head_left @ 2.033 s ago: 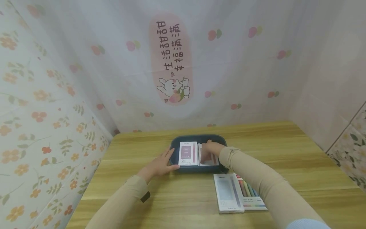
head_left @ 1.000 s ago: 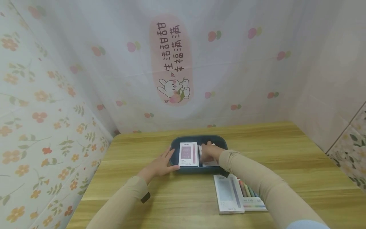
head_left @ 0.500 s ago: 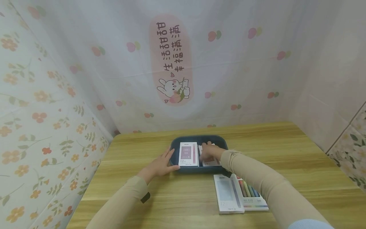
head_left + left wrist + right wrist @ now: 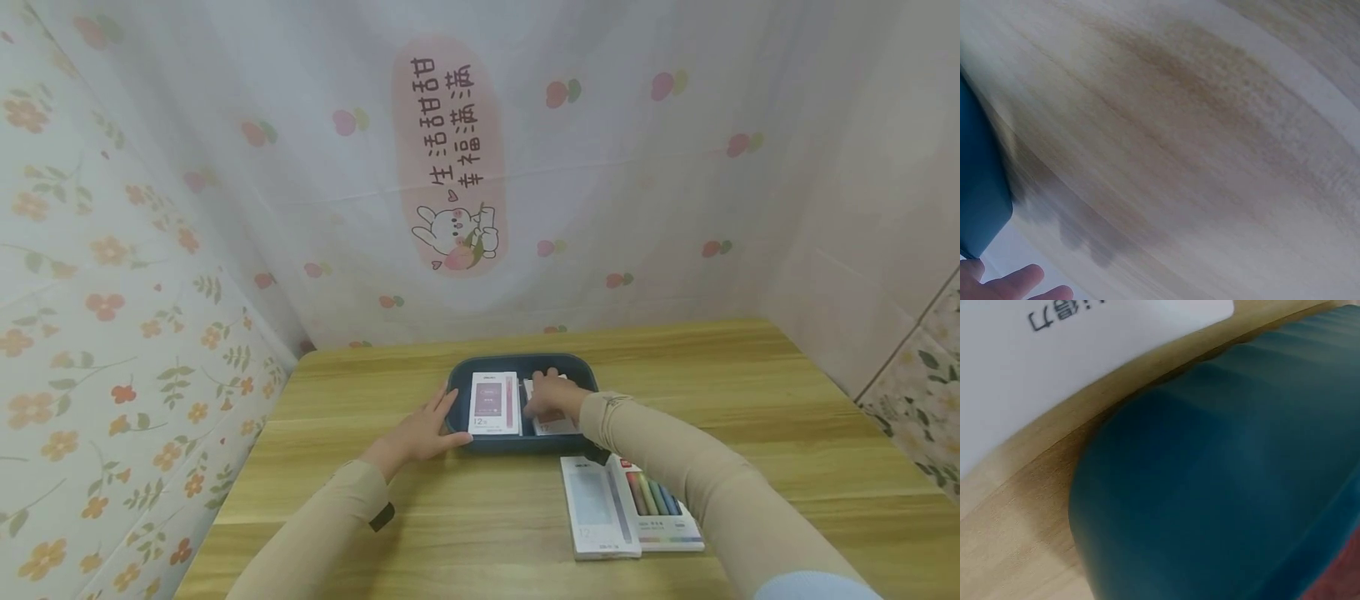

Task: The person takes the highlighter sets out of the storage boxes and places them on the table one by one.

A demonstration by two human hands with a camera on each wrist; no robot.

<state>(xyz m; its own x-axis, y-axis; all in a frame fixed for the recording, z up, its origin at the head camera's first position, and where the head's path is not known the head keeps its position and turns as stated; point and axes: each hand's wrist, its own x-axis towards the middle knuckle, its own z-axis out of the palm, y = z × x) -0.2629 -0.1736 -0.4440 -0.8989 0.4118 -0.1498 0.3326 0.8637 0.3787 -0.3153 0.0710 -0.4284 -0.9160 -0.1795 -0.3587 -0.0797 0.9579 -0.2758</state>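
Note:
A dark teal basket (image 4: pixel 498 446) stands near the middle of the table, with two flat white boxes side by side in it. The left one, a white box with a purple panel (image 4: pixel 488 402), lies face up. My right hand (image 4: pixel 553 395) reaches in from the right and grips the other white box (image 4: pixel 553 427), its curled fingers covering most of it. At the basket's left end, my left hand (image 4: pixel 417 429) rests against the rim, fingers extended and thumb at the front edge. The left wrist view shows its fingertips (image 4: pixel 1019 281) beside the basket wall (image 4: pixel 982 169).
In front of the basket on the right lie a white box with a pale blue panel (image 4: pixel 594 500) and, partly under it, a pack of coloured sticks (image 4: pixel 656 493). My right forearm passes over the pack's right side. A patterned curtain (image 4: pixel 637 192) hangs behind the table (image 4: pixel 480 517).
The white box under my right hand has shifted slightly right within the basket, widening the gap to its neighbour. My left hand and the boxes on the table keep their places.

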